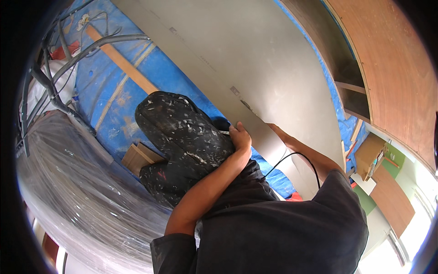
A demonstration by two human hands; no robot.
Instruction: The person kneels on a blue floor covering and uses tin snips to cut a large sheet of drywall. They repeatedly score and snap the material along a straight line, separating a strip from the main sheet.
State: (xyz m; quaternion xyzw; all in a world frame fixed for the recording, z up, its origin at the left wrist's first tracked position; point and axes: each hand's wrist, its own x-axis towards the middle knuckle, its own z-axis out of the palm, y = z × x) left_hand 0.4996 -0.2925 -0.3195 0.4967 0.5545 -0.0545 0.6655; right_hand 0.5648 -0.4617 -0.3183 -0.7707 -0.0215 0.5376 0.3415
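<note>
A large grey sheet of board [278,55], looking like plasterboard, lies across the blue floor covering. Toward me, a narrower part of the board [261,132] stands at an angle, with a dark ragged slit [248,108] at its far end. My left hand [240,138] is closed on the near edge of this part, thumb uppermost. A small whitish thing shows beside that hand, too hidden to name. My right hand [274,129] reaches in from the other side; the angled board hides most of it, fingers included. My bent knee, in paint-spattered dark trousers [182,128], is left of the board.
Clear plastic sheeting [86,192] covers something bulky at left. Dark cables or hoses [86,52] and a wooden strip [121,61] lie on the blue covering [105,91]. At right stand a wooden cabinet [392,59] and a cardboard box [368,155]. A black cord [306,156] loops near my right forearm.
</note>
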